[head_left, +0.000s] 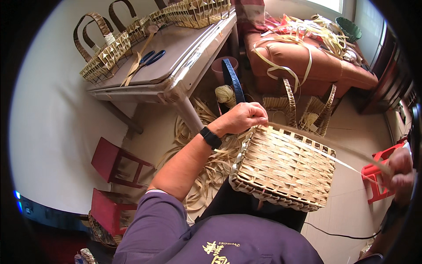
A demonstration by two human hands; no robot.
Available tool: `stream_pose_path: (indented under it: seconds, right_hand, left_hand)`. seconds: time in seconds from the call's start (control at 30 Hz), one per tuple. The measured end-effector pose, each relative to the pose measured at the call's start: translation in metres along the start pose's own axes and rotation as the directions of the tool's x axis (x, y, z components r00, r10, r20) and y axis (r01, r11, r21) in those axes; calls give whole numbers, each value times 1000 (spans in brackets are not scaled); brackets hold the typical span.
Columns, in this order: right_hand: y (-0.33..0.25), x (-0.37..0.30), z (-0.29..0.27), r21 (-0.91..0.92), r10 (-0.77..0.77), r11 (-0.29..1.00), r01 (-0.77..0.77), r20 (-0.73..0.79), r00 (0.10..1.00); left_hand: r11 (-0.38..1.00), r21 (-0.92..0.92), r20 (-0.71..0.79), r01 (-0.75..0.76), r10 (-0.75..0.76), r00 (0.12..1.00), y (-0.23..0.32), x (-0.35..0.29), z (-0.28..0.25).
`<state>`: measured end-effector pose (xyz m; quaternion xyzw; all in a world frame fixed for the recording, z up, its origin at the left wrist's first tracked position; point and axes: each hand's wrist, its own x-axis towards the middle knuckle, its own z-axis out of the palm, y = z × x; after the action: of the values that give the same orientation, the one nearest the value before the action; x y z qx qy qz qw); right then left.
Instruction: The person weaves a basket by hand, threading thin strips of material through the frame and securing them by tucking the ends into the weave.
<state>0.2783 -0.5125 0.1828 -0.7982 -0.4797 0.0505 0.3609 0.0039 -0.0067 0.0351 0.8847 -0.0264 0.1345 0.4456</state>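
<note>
A rectangular woven basket of pale flat strips rests on my lap, tilted, its broad woven face toward me. At its far left corner my left hand, with a black watch on the wrist, pinches the edge where a strip comes out; the fingertips partly hide what is between them. Far out to the right, my right hand is closed and smeared by motion. From the basket's far edge a long strip, also blurred, stretches to that hand. A thinner white strip runs beside it.
Finished baskets and blue-handled scissors lie on the table at the far left. Loose strips cover the floor by my left arm. Red stools stand at left, a red plastic stool at right. More strips heap on the sofa.
</note>
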Motion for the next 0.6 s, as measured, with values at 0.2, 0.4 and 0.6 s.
stream_pose_path:
  seconds: [0.2, 0.4, 0.6]
  right_hand:
    - [-28, -23, -4, 85, -15, 996, 11, 43, 999]
    - [-34, -16, 3, 136, -35, 990, 26, 66, 997]
    - [-52, -8, -3, 181, -72, 982, 53, 102, 992]
  left_hand:
    - [944, 330, -129, 5, 39, 991, 17, 17, 1]
    - [804, 545, -113, 239, -212, 971, -3, 6, -7]
    - [671, -717, -22, 188, -291, 956, 4, -15, -26]
